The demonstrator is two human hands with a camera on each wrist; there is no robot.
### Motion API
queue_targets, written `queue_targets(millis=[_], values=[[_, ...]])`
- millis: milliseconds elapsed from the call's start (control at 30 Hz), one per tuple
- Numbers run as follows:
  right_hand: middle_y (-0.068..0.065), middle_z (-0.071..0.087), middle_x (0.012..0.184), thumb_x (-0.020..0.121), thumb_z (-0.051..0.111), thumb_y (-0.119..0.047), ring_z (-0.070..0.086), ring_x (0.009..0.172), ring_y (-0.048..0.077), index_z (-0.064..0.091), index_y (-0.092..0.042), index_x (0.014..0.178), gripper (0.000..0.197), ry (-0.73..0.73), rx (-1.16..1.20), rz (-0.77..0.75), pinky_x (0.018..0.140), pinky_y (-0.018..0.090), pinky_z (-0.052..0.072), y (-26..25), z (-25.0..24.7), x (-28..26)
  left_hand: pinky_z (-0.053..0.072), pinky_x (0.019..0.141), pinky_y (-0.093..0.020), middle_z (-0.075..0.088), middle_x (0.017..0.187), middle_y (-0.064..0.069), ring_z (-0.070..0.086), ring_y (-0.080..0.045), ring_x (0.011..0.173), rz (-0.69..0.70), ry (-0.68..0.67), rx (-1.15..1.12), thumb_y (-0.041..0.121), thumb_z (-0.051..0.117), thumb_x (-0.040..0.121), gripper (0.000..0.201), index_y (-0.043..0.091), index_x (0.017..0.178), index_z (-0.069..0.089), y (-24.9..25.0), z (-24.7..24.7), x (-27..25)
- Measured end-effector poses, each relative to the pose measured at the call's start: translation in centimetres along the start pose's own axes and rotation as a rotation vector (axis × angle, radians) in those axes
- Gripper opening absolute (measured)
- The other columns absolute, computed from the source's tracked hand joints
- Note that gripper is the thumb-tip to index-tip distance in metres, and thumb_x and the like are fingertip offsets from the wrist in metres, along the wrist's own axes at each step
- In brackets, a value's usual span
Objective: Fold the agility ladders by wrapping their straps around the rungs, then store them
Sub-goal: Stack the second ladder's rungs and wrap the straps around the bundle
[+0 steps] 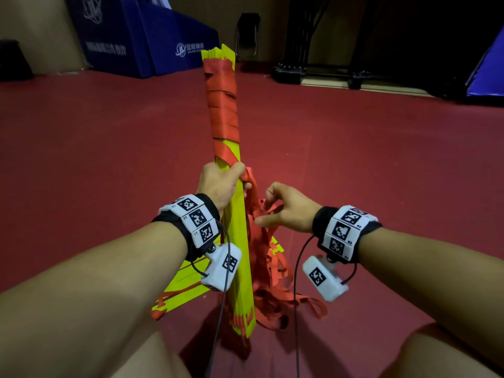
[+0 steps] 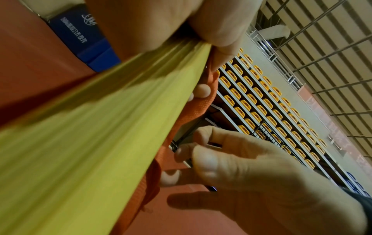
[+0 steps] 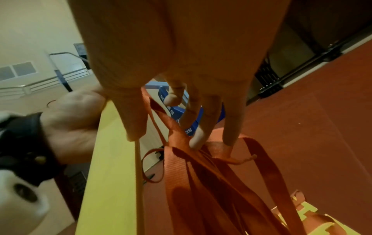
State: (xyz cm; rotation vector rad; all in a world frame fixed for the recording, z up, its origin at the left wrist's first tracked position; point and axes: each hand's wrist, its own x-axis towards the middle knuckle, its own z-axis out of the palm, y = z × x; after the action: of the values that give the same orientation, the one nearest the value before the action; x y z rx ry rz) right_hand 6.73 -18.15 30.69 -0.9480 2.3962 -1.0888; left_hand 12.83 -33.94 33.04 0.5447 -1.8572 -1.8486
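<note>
Hands part-way through binding a stack of yellow ladder rungs with red strap.

Head view: the left hand (image 1: 218, 186) clamps the upright rungs (image 1: 240, 257) at centre, likely to steady them; wrapped strap (image 1: 222, 105) covers them toward 12 o'clock.
Left wrist view: its fingertips (image 2: 202, 93) pin strap against the rungs' edge.
Right wrist view: the right hand (image 3: 181, 71), at 3 o'clock of the rungs, reaches loosely curled fingers into the loose straps (image 3: 211, 182), touching, not yet grasping.
</note>
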Motion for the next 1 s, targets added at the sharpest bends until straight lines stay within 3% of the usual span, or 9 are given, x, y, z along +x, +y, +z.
queue_targets(millis=[167, 267, 400, 533, 633, 733, 833, 900, 1000], values=[[-0.003, 0.065, 0.086, 0.071, 0.088, -0.028, 0.057, 0.064, 0.013, 0.043, -0.023, 0.085, 0.048, 0.067, -0.135, 0.002, 0.066, 0.034, 0.05, 0.1, 0.4, -0.2, 0.055, 0.064, -0.044, 0.056, 0.064, -0.016, 0.058, -0.03, 0.06, 0.003, -0.071, -0.026, 0.02, 0.065, 0.065, 0.01, 0.01, 0.065, 0.065, 0.2, -0.1, -0.4], [-0.006, 0.065, 0.082, 0.072, 0.088, -0.033, 0.057, 0.062, 0.009, 0.044, -0.022, 0.089, 0.048, 0.068, -0.164, 0.022, 0.061, 0.028, 0.046, 0.2, 0.6, -0.3, 0.056, 0.061, -0.038, 0.062, 0.065, -0.01, 0.057, -0.03, 0.061, -0.03, -0.15, -0.053, 0.023, 0.064, 0.065, 0.012, 0.011, 0.064, 0.067, 0.5, -0.2, -0.9], [-0.01, 0.062, 0.077, 0.072, 0.087, -0.03, 0.058, 0.066, 0.01, 0.048, -0.018, 0.093, 0.046, 0.083, -0.231, 0.016, 0.064, 0.029, 0.044, -0.3, 1.0, -0.3, 0.054, 0.049, -0.026, 0.077, 0.085, -0.008, 0.063, -0.02, 0.057, -0.049, -0.258, -0.089, 0.021, 0.061, 0.072, 0.026, 0.001, 0.082, 0.073, 0.8, 0.0, -1.4], [0.006, 0.068, 0.092, 0.076, 0.074, -0.012, 0.064, 0.086, 0.028, 0.057, -0.011, 0.097, 0.027, 0.119, -0.237, -0.006, 0.075, 0.036, 0.05, -0.2, 0.9, 0.1, 0.054, 0.049, -0.027, 0.077, 0.088, -0.012, 0.065, -0.021, 0.057, -0.046, -0.256, -0.077, 0.015, 0.063, 0.077, 0.021, -0.003, 0.085, 0.068, 1.0, -0.2, -1.6], [0.005, 0.069, 0.084, 0.079, 0.064, -0.009, 0.064, 0.082, 0.027, 0.061, -0.017, 0.086, 0.011, 0.133, -0.186, -0.008, 0.074, 0.038, 0.052, 0.6, 0.6, 0.6, 0.052, 0.053, -0.03, 0.069, 0.077, -0.024, 0.064, -0.032, 0.06, -0.035, -0.251, -0.041, 0.02, 0.065, 0.065, 0.032, -0.008, 0.08, 0.065, 0.8, -0.2, -1.5], [-0.009, 0.061, 0.066, 0.085, 0.055, -0.003, 0.058, 0.069, 0.018, 0.058, -0.025, 0.071, 0.026, 0.227, -0.09, 0.031, 0.066, 0.029, 0.044, 1.0, 0.0, 1.0, 0.053, 0.062, -0.038, 0.065, 0.084, -0.039, 0.066, -0.04, 0.069, -0.051, -0.255, -0.017, 0.025, 0.067, 0.061, 0.025, 0.003, 0.072, 0.061, 0.3, -0.2, -1.1], [-0.006, 0.062, 0.067, 0.088, 0.052, -0.003, 0.058, 0.065, 0.019, 0.06, -0.026, 0.075, 0.027, 0.315, 0.016, 0.057, 0.063, 0.033, 0.048, 1.2, -1.0, 1.5, 0.055, 0.061, -0.038, 0.072, 0.089, -0.029, 0.072, -0.042, 0.075, -0.103, -0.288, 0.037, 0.026, 0.069, 0.074, 0.024, 0.005, 0.086, 0.064, 0.0, -0.3, -0.9], [-0.001, 0.065, 0.074, 0.089, 0.053, -0.005, 0.06, 0.065, 0.021, 0.061, -0.027, 0.084, 0.023, 0.343, 0.084, 0.054, 0.062, 0.037, 0.051, 1.1, -1.4, 1.7, 0.053, 0.051, -0.03, 0.072, 0.072, -0.012, 0.069, -0.027, 0.06, -0.12, -0.29, 0.039, 0.015, 0.061, 0.091, 0.01, 0.007, 0.085, 0.062, 0.0, -0.4, -0.7], [-0.001, 0.061, 0.079, 0.09, 0.063, -0.004, 0.055, 0.067, 0.015, 0.061, -0.022, 0.097, 0.019, 0.337, 0.197, 0.003, 0.062, 0.028, 0.046, 0.8, -1.8, 1.5, 0.049, 0.047, -0.028, 0.063, 0.056, -0.002, 0.058, -0.018, 0.046, -0.111, -0.238, 0.032, 0.008, 0.057, 0.093, 0.018, 0.008, 0.075, 0.06, 0.1, -0.3, -0.3]])
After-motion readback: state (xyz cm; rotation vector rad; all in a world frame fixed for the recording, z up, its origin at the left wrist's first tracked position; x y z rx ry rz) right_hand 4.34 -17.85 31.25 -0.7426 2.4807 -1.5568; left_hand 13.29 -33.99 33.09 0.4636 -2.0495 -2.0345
